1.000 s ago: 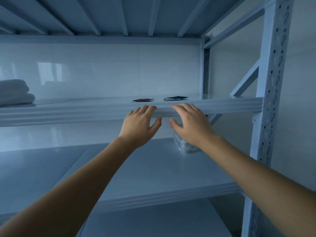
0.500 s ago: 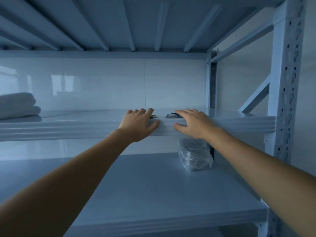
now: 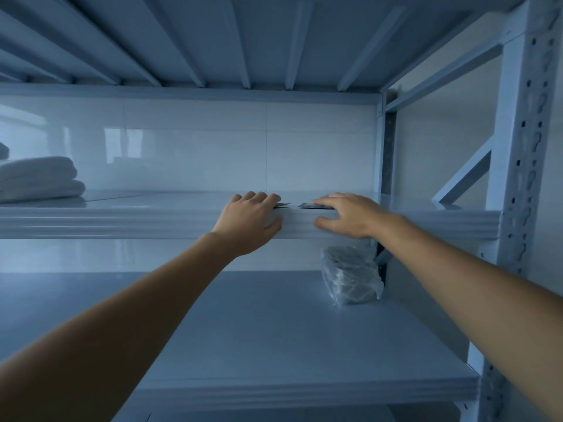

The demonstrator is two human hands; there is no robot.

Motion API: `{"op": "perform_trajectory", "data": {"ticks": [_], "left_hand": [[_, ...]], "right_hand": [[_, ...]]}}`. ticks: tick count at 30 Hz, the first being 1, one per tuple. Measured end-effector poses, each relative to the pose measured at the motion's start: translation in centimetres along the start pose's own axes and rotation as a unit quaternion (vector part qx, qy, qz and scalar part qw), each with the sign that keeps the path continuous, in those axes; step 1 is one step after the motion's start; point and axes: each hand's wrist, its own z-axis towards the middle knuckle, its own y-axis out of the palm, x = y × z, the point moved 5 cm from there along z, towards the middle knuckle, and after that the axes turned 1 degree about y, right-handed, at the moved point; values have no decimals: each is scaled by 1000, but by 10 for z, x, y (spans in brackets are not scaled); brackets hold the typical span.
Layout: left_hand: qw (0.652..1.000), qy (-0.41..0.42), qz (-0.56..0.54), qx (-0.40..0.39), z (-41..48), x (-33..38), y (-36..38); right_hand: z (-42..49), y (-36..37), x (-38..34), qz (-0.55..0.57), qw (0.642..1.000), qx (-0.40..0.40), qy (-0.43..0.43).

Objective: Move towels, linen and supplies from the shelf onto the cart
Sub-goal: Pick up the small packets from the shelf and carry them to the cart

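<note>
Obs.: two small flat dark packets lie at the front edge of the upper shelf (image 3: 122, 219), a narrow gap between them. Contents can't be read. The left packet (image 3: 284, 205) and right packet (image 3: 305, 205) sit at about 12 o'clock in your view, too thin to grab from the side.

Hands: your left hand (image 3: 251, 222) is spread over the shelf lip, with the fingers (image 3: 259, 197) laid on top and covering the near part of the left packet and the thumb braced on the lip's front face. Your right hand (image 3: 347, 216) mirrors it, straight fingers resting on the right packet and thumb below on the lip. Neither hand pinches anything yet. Judgement: flat fingers on top let you drag each packet to the edge, where the thumb can come under it.

Surroundings: folded towels (image 3: 39, 178) are stacked on the same shelf at 9 o'clock from the packets, well apart. A plastic-wrapped bundle (image 3: 350, 277) stands on the lower shelf (image 3: 243, 330) at 5 o'clock, below your right wrist and near the back corner. The perforated upright (image 3: 524, 178) is at 3 o'clock, with the glossy tiled wall (image 3: 213, 147) behind.

Status: the cart is not in view. Towels, bundle and both packets remain on the shelving, so plenty of the task is left.
</note>
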Motion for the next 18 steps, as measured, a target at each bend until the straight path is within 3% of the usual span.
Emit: {"op": "perform_trajectory", "data": {"ticks": [7,11,18], "left_hand": [[1000,25,3,-5,3,20,-8],[999,29,-21,0,5,24,-16],[998,15,-52,18,3,26,-25]], "right_hand": [[-16,0,-10,-65,992,100,-45],[-21,-7,-8,-28,988,140,-64],[-24,-7,3,-46,993,106,-29]]}}
